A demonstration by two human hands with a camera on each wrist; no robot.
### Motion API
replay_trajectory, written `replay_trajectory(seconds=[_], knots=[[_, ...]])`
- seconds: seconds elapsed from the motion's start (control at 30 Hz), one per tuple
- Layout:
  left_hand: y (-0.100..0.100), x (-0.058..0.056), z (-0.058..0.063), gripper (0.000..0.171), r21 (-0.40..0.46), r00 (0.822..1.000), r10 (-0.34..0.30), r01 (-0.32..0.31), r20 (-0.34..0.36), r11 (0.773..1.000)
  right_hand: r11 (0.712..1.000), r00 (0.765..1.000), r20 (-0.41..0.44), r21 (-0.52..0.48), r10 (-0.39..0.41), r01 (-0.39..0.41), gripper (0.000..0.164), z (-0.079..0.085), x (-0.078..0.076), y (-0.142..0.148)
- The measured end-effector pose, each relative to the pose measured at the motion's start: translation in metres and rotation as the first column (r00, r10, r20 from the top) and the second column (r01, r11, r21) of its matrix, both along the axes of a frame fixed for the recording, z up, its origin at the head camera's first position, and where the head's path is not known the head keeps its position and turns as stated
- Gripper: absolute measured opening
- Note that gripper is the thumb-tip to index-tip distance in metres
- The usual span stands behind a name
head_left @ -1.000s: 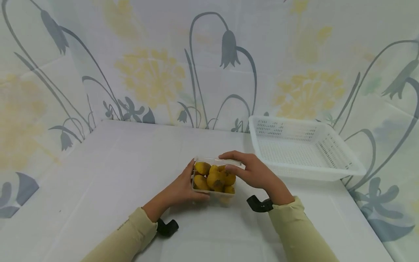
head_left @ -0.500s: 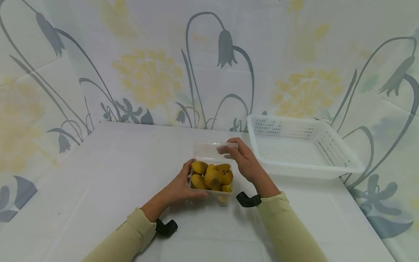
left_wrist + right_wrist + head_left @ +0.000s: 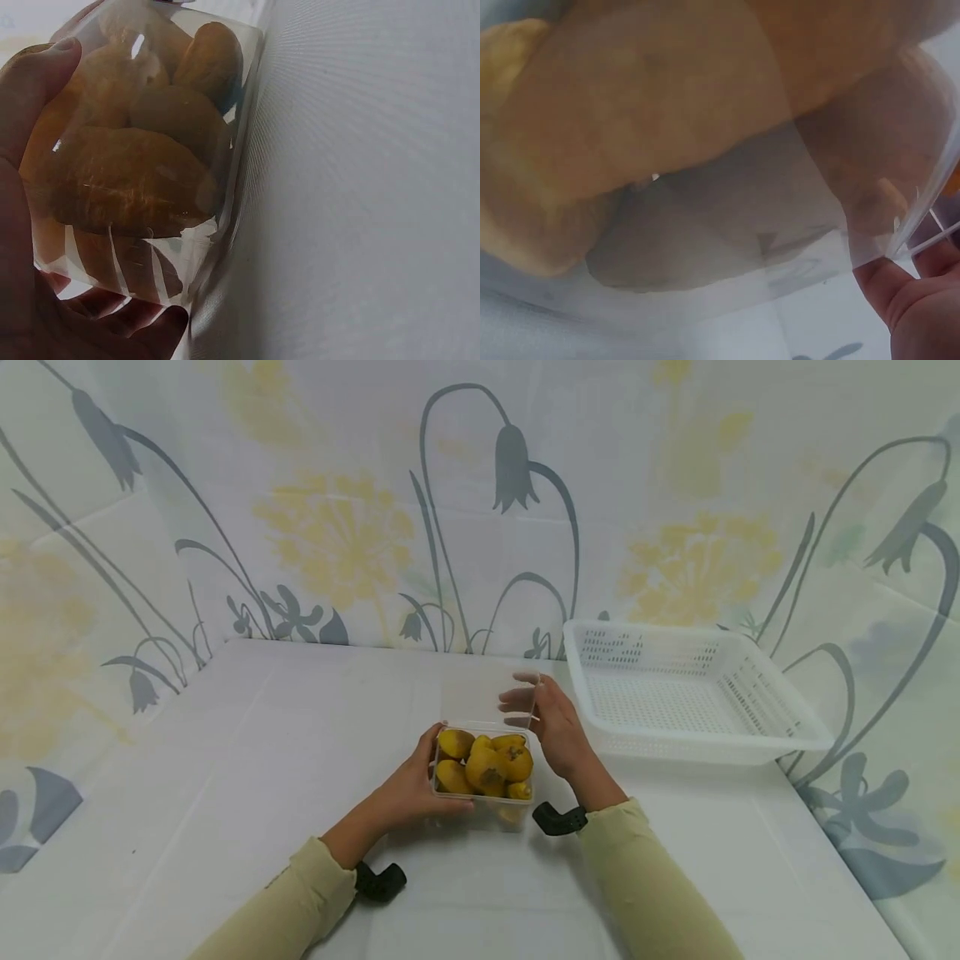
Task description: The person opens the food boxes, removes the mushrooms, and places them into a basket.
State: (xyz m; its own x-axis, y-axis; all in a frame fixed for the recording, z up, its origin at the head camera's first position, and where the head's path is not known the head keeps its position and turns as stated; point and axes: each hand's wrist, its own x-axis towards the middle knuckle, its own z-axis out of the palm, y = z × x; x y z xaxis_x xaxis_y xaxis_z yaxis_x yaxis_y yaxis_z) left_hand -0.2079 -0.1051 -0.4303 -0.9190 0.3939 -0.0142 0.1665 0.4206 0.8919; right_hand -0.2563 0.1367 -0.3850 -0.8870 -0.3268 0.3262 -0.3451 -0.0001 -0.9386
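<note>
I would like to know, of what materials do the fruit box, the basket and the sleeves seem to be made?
Fruit box: seemingly thin, clear plastic, glossy; the yellow fruit shows through its walls, with bright glints.
Basket: white, smooth, probably moulded plastic; regular slots pierce its stiff sides.
Sleeves: pale cloth, rather matte, judging by their soft folds; the fibre cannot be told.

One left hand, one right hand — two in all, both mine. Two sleeves, two black wrist pieces. One clear box, one clear lid. Yellow fruits: I count at least six from above — overlap blocks an exact figure. One white basket, one white table.
</note>
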Motion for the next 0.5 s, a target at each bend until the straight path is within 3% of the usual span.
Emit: replay_trajectory(seconds=[0.17,0.3,0.5], knots=[[0.000,0.000,0.000,0.124,-0.005,1.000,0.004,-0.004,-0.008,1.000,0.998,0.996,0.083,0.053,-0.044,0.039,0.047,-0.003,-0.002,0.002],[0.001,0.000,0.001,0.123,-0.005,1.000,0.007,-0.007,-0.003,1.000,0.992,0.991,0.088,0.088,-0.096,0.088,0.046,-0.007,-0.003,0.004],[0.002,0.001,0.002,0.120,-0.009,1.000,0.012,-0.011,0.020,1.000,0.983,0.984,0.081,0.105,-0.161,0.152,0.058,-0.012,-0.005,0.004]])
